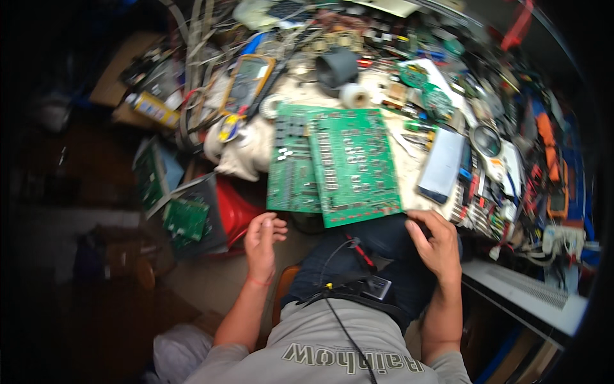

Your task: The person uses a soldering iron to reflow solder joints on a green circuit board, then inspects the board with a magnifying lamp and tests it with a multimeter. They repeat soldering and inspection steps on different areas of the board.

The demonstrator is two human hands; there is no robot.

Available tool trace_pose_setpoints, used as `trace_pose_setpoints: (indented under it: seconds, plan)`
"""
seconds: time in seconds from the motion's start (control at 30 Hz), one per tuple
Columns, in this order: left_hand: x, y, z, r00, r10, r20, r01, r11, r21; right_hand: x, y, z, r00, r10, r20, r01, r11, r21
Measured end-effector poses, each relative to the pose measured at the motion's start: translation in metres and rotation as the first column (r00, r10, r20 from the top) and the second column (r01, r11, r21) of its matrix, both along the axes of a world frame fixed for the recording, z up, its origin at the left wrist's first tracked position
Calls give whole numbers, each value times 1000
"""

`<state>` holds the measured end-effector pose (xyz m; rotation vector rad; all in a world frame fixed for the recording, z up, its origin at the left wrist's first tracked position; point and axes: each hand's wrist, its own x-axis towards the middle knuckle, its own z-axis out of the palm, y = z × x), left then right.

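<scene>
Two large green circuit boards lie overlapped at the table's front edge. The upper board [358, 160] is turned a little and juts past the edge, covering part of the lower board [291, 173]. Just off the lower board's front left corner is my left hand [262, 240], open, its fingers loosely bent and apart with nothing in them. My right hand [436, 243] sits beside the upper board's front right corner. Its thumb and fingers are apart and it holds nothing; whether a fingertip touches the table edge I cannot tell.
A multimeter [248, 80] and a dark cup-shaped part [336, 69] stand behind the boards. A smartphone [442, 163] lies to the right, near a magnifier [486, 139] and crowded tools. At lower left, a container holds a smaller green board [186, 219] beside a red stool [233, 208].
</scene>
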<state>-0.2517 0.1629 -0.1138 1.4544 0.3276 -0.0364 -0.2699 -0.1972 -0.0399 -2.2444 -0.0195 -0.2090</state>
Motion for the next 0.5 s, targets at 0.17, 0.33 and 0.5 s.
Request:
trace_pose_setpoints:
  seconds: [0.17, 0.33, 0.5]
  plan:
    - [5, 32, -22, 987, 154, -38, -156, 986, -57, -6, 16, -9, 971, 144, -189, -144, 989, 13]
    - [43, 46, -21, 977, 139, 164, -173, 961, 216, -14, 21, -19, 935, 148, -323, -150, 989, 21]
    - [95, 49, -29, 968, 102, 230, -160, 956, 248, -20, 19, -24, 943, 119, -312, -99, 992, 81]
